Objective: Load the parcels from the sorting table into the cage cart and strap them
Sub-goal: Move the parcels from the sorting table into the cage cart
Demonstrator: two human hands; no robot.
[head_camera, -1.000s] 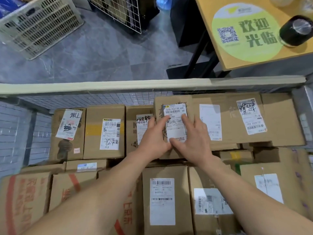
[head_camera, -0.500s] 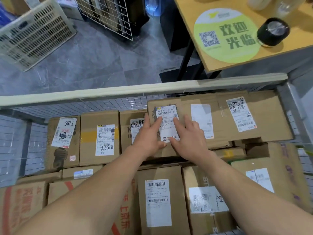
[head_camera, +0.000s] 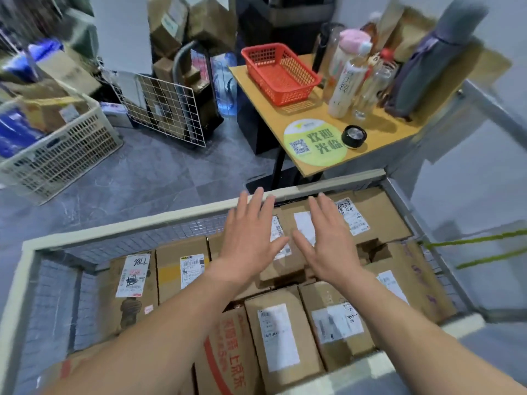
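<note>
The cage cart fills the lower view, its mesh walls capped by a pale rim, and it is packed with several brown cardboard parcels bearing white labels. My left hand and my right hand hover side by side with straight, spread fingers over a small labelled parcel lying on top near the far wall. Neither hand holds anything. A wide flat parcel lies to the right of it. Two green straps run off to the right of the cart.
A wooden table beyond the cart carries a red basket, bottles and a black lid. A cream crate stands at the left, a white wire panel and stacked boxes at the back. Grey floor lies between.
Both hands have lifted off the small parcel's label and opened flat above it. The view has tilted up, bringing the table and the room into sight.
</note>
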